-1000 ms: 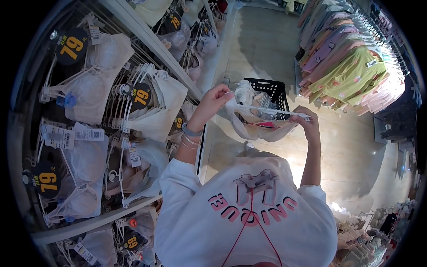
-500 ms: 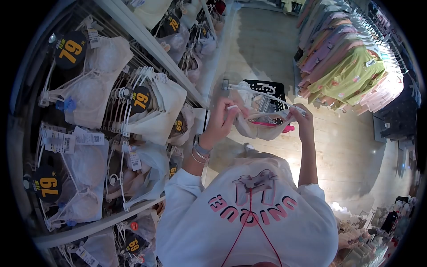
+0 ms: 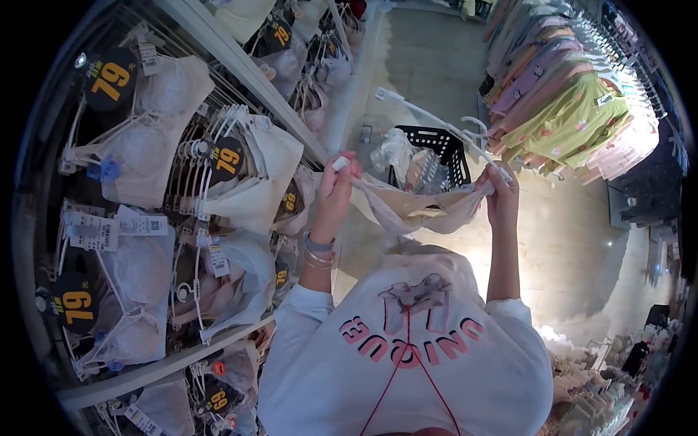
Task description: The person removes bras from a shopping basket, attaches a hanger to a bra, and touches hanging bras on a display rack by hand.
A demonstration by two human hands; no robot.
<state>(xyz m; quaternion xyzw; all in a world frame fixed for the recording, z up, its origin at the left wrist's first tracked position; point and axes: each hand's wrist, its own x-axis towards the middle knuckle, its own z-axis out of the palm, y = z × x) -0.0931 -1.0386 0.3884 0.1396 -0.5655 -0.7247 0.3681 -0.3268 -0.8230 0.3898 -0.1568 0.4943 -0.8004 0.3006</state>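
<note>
A pale beige bra (image 3: 407,218) is stretched in front of my chest, its band sagging between my two hands. My left hand (image 3: 337,190) is closed on one end of the bra, and a small white piece sticks out at its fingertips. At the other end, my right hand (image 3: 502,196) pinches the bra together with one end of a white hanger (image 3: 429,115). The hanger slants up and to the left, its free end clear of the bra, with the hook on the right side. Beyond the bra is a black basket (image 3: 456,145) holding whitish garments and packages.
To the left, a rack carries hanging bras (image 3: 149,156) with round black price signs (image 3: 111,81). A rail of pastel garments (image 3: 560,123) stands at the upper right. More clothes (image 3: 592,392) hang at the lower right. Pale floor (image 3: 429,58) runs between the racks.
My left hand has moved left and drawn the bra out wider. The hanger's left end has swung up and away from the bra, while my right hand has shifted slightly right.
</note>
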